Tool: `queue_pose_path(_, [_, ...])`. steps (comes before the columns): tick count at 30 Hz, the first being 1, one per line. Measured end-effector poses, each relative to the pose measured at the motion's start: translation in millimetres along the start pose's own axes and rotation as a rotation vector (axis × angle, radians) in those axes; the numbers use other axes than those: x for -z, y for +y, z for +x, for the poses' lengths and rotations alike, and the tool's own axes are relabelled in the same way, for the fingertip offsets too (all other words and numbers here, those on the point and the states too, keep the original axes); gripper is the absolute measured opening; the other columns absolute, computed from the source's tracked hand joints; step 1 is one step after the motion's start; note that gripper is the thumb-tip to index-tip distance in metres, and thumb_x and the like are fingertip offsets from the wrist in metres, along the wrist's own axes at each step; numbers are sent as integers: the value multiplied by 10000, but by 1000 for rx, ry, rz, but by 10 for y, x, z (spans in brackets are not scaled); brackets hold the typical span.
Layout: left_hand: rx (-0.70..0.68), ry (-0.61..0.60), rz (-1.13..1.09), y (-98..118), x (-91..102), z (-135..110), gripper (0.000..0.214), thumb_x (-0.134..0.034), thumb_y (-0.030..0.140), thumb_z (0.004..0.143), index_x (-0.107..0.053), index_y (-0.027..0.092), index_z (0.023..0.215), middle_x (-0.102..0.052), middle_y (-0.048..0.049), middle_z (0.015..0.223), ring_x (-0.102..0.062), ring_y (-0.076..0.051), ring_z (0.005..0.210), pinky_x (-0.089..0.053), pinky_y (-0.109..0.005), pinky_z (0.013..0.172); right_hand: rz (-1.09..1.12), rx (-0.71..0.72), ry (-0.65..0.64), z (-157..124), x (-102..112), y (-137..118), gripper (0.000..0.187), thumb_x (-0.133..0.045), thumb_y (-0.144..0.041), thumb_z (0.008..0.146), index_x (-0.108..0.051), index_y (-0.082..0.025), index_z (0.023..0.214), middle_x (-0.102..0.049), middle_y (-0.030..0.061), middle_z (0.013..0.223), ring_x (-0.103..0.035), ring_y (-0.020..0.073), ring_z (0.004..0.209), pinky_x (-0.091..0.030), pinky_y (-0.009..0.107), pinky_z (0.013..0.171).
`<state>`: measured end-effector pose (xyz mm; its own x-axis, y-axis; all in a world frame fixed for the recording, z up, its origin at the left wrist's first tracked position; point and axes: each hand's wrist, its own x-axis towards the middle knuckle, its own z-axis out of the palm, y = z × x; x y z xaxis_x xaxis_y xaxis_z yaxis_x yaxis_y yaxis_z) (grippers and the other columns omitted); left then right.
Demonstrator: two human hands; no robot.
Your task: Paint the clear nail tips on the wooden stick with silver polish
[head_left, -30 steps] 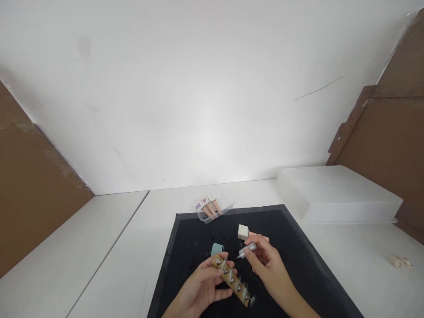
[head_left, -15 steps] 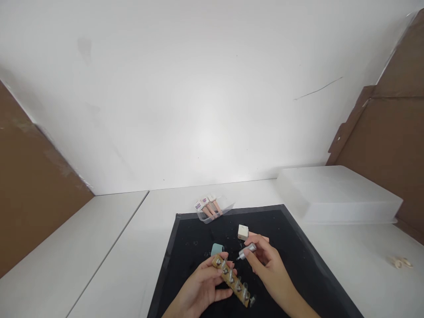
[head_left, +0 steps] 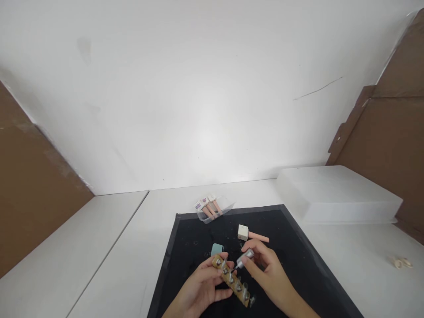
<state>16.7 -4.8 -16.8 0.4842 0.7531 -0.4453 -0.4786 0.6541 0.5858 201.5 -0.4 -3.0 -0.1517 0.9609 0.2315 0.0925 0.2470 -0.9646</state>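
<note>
My left hand (head_left: 202,289) is closed round a narrow wooden strip (head_left: 232,280) that carries a row of small clear tips on metal studs. My right hand (head_left: 270,276) pinches a small silver brush cap (head_left: 245,257), its fine tip touching the strip near the far end. Both hands hover over a black mat (head_left: 298,265). A small teal bottle (head_left: 217,249) stands just beyond my left fingers. Behind my right hand lies a white cube-capped bottle with a pink body (head_left: 248,233).
A clear tray holding three pink bottles with white caps (head_left: 209,206) sits at the mat's far edge. A flat white box (head_left: 334,194) lies at the right. Small pale rings (head_left: 401,263) rest on the white table far right. Brown cardboard flanks both sides.
My right hand has come down and to the left, bringing the brush tip onto the strip. The pink bottle behind it now shows fully. The left hand has stayed put.
</note>
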Motion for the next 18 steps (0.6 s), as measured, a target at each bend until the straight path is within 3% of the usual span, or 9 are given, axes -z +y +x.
queue_pose_path(6, [1, 3, -1, 12, -6, 1, 317, -563, 88, 699, -584, 180, 1001, -649, -57, 963, -574, -173, 877, -442, -362, 779, -32, -22, -69, 3, -1, -28, 75, -556, -261, 787, -543, -187, 793, -482, -37, 596, -488, 125, 522, -408, 219, 494])
queue_pose_path(18, [-4, -11, -1, -7, 14, 9, 325, -572, 94, 694, -586, 183, 1007, -642, -64, 973, -565, -209, 960, -433, -369, 788, -2, -93, 36, 7, -3, 24, 214, -571, -407, 775, -552, -195, 801, -422, -41, 593, -422, 119, 499, -373, 202, 417])
